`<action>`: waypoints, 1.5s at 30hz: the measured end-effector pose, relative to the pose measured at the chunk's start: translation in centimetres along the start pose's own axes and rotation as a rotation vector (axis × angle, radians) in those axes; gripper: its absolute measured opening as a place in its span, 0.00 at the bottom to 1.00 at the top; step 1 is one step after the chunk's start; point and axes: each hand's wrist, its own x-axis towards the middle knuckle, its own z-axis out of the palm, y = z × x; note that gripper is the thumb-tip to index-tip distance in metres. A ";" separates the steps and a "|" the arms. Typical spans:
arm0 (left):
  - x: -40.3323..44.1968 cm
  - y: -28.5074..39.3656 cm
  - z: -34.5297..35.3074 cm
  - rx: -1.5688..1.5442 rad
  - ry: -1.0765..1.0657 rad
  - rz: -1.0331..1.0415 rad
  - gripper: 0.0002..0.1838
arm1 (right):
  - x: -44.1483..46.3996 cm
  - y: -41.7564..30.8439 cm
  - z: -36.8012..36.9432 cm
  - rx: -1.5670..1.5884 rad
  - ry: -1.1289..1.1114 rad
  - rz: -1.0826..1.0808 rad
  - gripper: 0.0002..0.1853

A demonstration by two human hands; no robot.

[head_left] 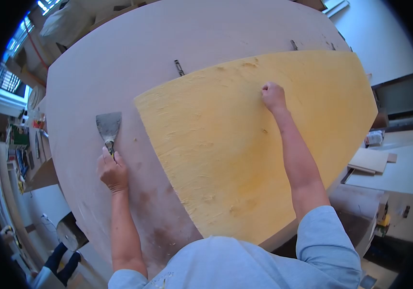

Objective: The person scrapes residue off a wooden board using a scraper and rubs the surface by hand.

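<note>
My left hand point(112, 169) is wrapped round the handle of a putty knife point(108, 126). Its wide grey blade points away from me, over the pale pinkish tabletop point(91, 86). To the right lies a large yellow panel point(226, 144), its surface marked with wrinkles, small ridges and a few darker spots. Over the panel's upper middle is my right hand point(273, 98), with its fingers curled closed. Whatever those fingers hold, if anything, is hidden, and I cannot tell whether the hand presses on the surface.
Small dark metal hinges point(179, 68) stick out along the panel's far edge. Flat board pieces point(368, 160) lie on a surface at the right. Tools and containers crowd a bench point(33, 149) at the left. Another person's legs point(63, 262) show at the lower left.
</note>
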 end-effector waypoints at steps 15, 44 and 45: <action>-0.3 -0.8 1.1 0.059 -0.035 -0.034 0.25 | 10.3 -1.6 1.2 -0.216 0.096 0.092 0.21; -0.1 -0.6 0.9 0.034 -0.090 -0.087 0.25 | -8.8 -21.8 4.3 0.540 0.094 -0.616 0.03; -0.1 -0.5 0.9 0.034 -0.093 -0.090 0.25 | -5.5 -19.3 3.9 0.428 0.198 -0.536 0.04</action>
